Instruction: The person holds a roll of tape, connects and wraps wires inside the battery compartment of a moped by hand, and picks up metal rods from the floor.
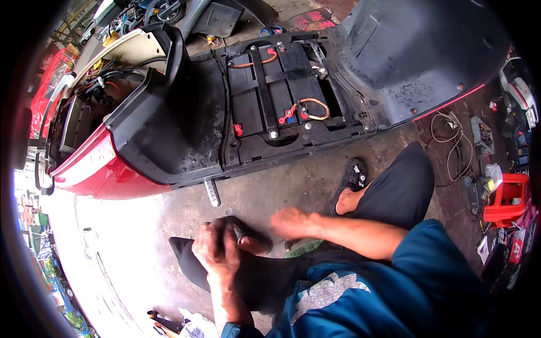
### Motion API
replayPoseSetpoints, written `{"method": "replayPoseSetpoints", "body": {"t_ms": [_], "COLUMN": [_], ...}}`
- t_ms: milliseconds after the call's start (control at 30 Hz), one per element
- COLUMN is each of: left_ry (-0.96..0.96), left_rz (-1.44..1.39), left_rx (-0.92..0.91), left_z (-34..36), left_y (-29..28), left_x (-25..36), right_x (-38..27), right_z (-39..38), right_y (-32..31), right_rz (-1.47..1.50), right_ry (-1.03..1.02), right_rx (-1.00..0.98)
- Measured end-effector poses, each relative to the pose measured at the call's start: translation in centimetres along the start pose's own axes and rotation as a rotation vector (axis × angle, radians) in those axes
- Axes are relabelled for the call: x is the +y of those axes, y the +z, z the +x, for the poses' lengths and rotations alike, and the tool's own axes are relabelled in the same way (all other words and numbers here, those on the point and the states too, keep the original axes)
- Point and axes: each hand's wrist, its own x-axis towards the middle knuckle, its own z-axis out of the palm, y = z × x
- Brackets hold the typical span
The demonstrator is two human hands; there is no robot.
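My left hand (216, 248) is in front of my left knee with its fingers curled closed. Whether anything lies inside them is hidden. Motion blurs my right hand (293, 223), which hovers between my knees, so its fingers cannot be made out. Both hands are apart from the scooter (174, 135) in front of me. Its floorboard is uncovered, showing black batteries (276, 93) beneath crossing black straps. Red terminal caps and an orange cable (318, 110) sit on top of the batteries.
A metal footrest (212, 193) sticks out below the scooter's near side. On the right are a red plastic stool (506, 200), a looped grey cable (455, 141) and several tools. Dark-handled tools (163, 324) and a plastic bag (197, 325) lie at the lower left.
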Motion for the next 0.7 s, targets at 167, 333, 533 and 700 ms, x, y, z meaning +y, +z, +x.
{"method": "replayPoseSetpoints", "body": {"t_ms": [167,333,533,700], "left_ry": [-0.044,0.249,0.394,0.359], "left_rz": [0.031,-0.009,0.153,0.008], "left_rx": [0.11,0.013,-0.47,-0.483], "left_z": [3.4,7.8,4.0,5.0], "left_y": [-3.7,-3.3,3.7,4.3], "left_x": [1.3,1.1,1.0,2.3], "right_x": [1.3,5.2,3.3,6.8], "right_z": [0.2,2.5,3.2,3.7], "right_y": [-15.6,-17.1,-17.1,-15.6], "right_rz": [-0.096,-0.133,-0.113,-0.1], "right_ry": [0.134,0.261,0.268,0.311], "right_rx": [0.791,0.853,0.847,0.834]}}
